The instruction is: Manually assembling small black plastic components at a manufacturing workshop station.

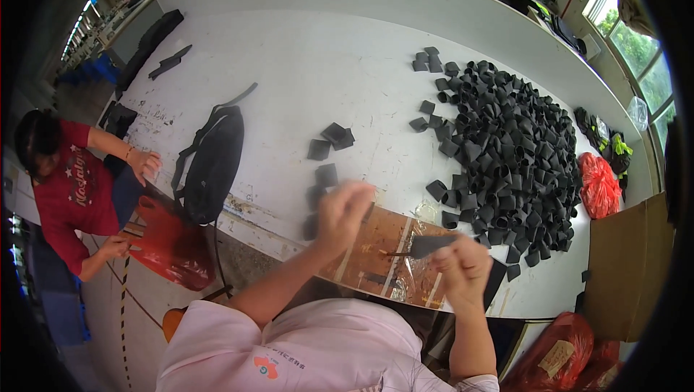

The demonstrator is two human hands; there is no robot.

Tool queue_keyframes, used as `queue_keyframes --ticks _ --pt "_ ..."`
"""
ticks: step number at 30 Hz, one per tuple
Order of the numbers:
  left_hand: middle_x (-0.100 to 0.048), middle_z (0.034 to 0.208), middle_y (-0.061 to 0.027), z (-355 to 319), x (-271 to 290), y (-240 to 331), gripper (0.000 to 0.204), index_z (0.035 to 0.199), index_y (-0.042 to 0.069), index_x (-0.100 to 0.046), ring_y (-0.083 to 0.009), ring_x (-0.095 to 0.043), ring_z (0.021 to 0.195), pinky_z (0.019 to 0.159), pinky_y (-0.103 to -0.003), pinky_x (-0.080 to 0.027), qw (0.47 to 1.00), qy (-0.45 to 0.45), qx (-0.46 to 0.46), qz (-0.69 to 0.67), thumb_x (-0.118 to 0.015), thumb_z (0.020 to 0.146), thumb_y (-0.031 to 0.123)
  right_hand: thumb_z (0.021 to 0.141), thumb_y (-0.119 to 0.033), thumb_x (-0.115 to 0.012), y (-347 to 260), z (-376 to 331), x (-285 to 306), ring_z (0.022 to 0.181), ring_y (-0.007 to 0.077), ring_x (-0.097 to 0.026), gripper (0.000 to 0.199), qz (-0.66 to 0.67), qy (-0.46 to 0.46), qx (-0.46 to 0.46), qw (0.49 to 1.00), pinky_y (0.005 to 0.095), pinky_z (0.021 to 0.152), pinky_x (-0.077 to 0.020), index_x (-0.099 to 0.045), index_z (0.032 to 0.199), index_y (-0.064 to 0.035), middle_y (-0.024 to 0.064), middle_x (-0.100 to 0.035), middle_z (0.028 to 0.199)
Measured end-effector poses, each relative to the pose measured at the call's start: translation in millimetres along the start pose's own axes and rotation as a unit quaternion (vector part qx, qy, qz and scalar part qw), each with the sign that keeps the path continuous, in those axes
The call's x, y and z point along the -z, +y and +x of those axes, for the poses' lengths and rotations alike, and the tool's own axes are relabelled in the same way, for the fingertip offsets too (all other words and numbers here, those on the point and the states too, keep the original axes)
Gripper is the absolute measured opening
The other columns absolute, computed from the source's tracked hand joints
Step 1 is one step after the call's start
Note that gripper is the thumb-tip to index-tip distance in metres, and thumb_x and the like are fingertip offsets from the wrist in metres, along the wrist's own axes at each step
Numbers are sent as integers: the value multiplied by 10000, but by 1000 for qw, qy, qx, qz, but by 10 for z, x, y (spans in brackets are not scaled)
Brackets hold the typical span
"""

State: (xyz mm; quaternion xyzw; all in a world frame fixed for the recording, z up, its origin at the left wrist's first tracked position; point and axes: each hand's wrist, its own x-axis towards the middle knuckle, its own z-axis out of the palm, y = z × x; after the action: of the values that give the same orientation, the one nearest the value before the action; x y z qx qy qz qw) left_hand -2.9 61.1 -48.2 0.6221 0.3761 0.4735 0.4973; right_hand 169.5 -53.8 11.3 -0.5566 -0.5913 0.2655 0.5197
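Note:
My right hand (pixel 465 265) pinches a flat dark grey piece of material (pixel 432 245) at its right end, above a brown taped board (pixel 372 247) at the table's front edge. To the left, my left hand (pixel 347 211) is raised over the board's left side, beside several small dark pieces (pixel 327 174) lying on the white table. Its fingers are smeared by motion, and whether they hold anything cannot be made out. A thin brownish strip (pixel 394 253) shows at the left end of the piece in my right hand.
A large heap of short black sleeve-like pieces (pixel 513 153) covers the table's right side. A black bag (pixel 215 164) lies at the left, near a person in a red shirt (pixel 76 190). Red plastic bags (pixel 598 186) and a cardboard box (pixel 625 269) stand at the right.

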Motion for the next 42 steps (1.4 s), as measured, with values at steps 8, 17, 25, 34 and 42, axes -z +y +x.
queue_keyframes --ticks 8,17,25,34,42 --pt "-525 958 -171 1328 298 -1077 324 952 12 -535 -335 -537 868 721 -412 -446 844 122 183 488 -622 744 245 877 -309 -498 291 -91 32 509 68 -473 330 188 143 -257 937 181 454 -360 -591 882 9 8 -530 613" --pt "-590 719 -154 678 456 -537 136 774 -23 -553 -276 -583 678 614 -334 -453 961 31 33 272 -617 700 72 844 -171 -557 176 -583 -335 568 141 -539 216 46 -104 -293 949 262 524 -424 -606 844 39 86 -579 645" --pt "-571 742 -6 -500 163 307 102 853 -10 -568 -44 -527 682 605 -176 -441 915 -262 255 -173 -598 758 -32 818 -143 -591 -6 -499 -631 647 99 -529 199 236 33 -295 925 230 600 -437 -613 930 21 33 -611 757" --pt "-609 792 -49 -631 -41 442 226 946 9 -561 -76 -553 665 563 -198 -421 861 -216 338 -313 -616 753 113 838 -158 -562 102 -528 -452 643 96 -546 154 523 68 -369 766 217 571 -419 -605 894 -22 42 -619 794" --pt "-606 738 -44 -686 -158 407 79 849 -2 -590 -92 -563 626 575 -205 -452 887 -179 321 -281 -591 773 19 830 -174 -579 122 -556 -433 631 108 -544 180 324 49 -389 861 233 555 -427 -596 918 -18 50 -619 794"
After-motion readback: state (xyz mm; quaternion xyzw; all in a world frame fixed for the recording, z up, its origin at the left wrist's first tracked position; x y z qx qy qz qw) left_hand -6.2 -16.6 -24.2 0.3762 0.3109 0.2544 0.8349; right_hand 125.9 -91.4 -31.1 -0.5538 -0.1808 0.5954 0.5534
